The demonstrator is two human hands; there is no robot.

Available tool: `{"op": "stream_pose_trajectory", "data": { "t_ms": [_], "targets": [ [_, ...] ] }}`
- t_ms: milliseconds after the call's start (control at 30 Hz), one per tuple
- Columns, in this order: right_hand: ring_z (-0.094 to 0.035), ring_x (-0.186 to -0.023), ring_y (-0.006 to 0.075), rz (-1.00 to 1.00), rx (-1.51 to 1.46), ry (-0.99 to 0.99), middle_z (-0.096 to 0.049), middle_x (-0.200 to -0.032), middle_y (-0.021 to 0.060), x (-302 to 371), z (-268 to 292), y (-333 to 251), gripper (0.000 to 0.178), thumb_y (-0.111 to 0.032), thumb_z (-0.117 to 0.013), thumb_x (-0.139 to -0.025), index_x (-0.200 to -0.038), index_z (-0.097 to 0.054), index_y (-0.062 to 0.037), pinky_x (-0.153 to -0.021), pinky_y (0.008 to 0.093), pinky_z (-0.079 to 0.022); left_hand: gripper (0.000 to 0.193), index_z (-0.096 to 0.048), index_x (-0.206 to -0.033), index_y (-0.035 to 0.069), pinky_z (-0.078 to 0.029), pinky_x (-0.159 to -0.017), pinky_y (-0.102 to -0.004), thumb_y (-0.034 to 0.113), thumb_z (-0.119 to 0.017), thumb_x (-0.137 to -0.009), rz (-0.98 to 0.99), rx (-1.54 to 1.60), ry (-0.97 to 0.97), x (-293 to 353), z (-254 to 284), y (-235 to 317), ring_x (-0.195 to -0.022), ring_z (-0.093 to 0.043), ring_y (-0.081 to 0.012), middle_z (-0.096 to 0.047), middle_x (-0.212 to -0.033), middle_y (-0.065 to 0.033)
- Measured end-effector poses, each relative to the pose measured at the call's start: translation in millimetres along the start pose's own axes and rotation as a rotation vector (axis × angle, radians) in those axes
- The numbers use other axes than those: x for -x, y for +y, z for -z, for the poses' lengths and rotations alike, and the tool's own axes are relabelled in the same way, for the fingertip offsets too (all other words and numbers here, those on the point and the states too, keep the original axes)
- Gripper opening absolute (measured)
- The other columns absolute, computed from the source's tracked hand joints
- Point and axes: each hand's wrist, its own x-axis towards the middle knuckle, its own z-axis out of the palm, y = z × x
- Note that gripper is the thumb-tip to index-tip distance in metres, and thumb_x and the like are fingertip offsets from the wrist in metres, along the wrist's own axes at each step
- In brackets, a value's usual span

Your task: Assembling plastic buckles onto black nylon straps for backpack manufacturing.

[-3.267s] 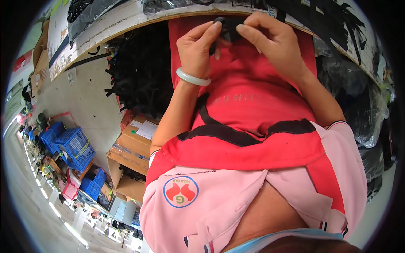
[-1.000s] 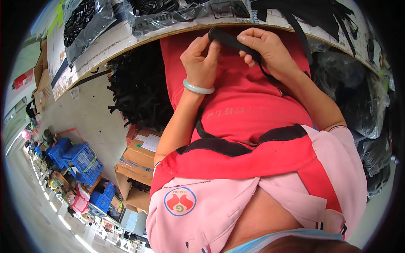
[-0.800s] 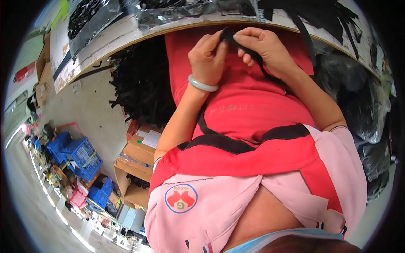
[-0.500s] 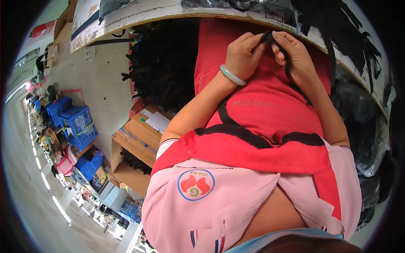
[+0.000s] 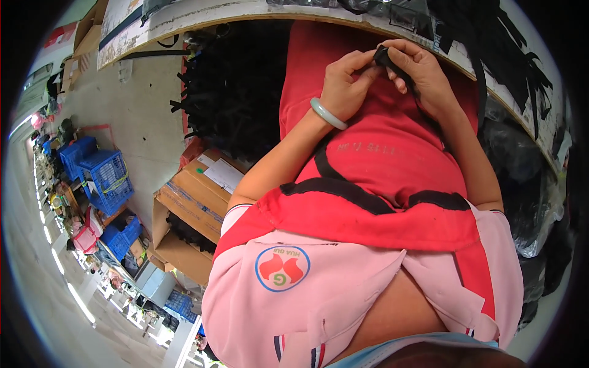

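Observation:
A black webbing strap (image 5: 384, 57) is pinched between my two hands, just in front of the table edge and above my red apron (image 5: 392, 122). My left hand (image 5: 346, 83), with a pale green bangle on its wrist, closes its fingertips on the strap's folded end. My right hand (image 5: 424, 72) wraps round the same strap from the other side, thumb on top. Part of the strap runs down along my right palm. Whether a small fitting sits in the fold is hidden by my fingers.
The worktable (image 5: 202, 19) curves across the top, with black straps (image 5: 521, 67) piled at its right. Under it lies a dark heap of straps (image 5: 233, 92). An open cardboard box (image 5: 190, 202) stands at my left, with blue crates (image 5: 107, 181) farther off. Plastic-wrapped bundles (image 5: 527, 208) are at my right.
My hands have come closer together on the strap. Its raised loop is now a compact fold tipped between my fingers, and my right fingers curl farther over it.

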Motion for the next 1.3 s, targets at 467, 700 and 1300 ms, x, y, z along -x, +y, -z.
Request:
{"op": "stream_pose_trajectory", "data": {
  "t_ms": [467,700,1300],
  "targets": [
    [-0.053,-0.078,0.0064,0.583,0.442,0.081,-0.059,-0.087,-0.0008,6.0,-16.6,7.3,0.012,-0.008,-0.066,-0.087,-0.099,-0.064,-0.0050,-0.072,0.0171,-0.042,0.022,-0.067,-0.104,-0.001,-0.051,-0.068,-0.0237,0.016,-0.065,-0.089,0.584,0.602,0.098,-1.2,8.5,-3.5,-0.076,-0.063,-0.0121,-0.069,-0.089,-0.0064],
    [-0.053,-0.051,0.0045,0.176,0.439,0.141,-0.057,-0.067,-0.0013,15.4,-23.2,-14.8,0.012,-0.012,-0.064,-0.088,-0.096,-0.061,-0.0030,-0.047,0.0168,-0.042,0.016,-0.071,-0.095,-0.004,-0.046,-0.064,-0.0183,0.009,-0.070,-0.085,0.270,0.453,0.322,-0.2,2.6,1.8,-0.072,-0.058,-0.0049,-0.069,-0.083,-0.0033],
    [-0.045,-0.049,0.0023,0.073,0.409,-0.061,-0.052,-0.063,-0.0036,-41.8,-55.6,-29.2,0.020,-0.024,-0.060,-0.093,-0.091,-0.064,-0.0045,-0.049,0.0172,-0.035,0.014,-0.070,-0.094,-0.003,-0.051,-0.071,-0.0224,-0.005,-0.066,-0.081,0.023,0.070,0.142,63.9,87.3,50.3,-0.078,-0.063,-0.0133,-0.066,-0.084,-0.0071]
  ]
}}
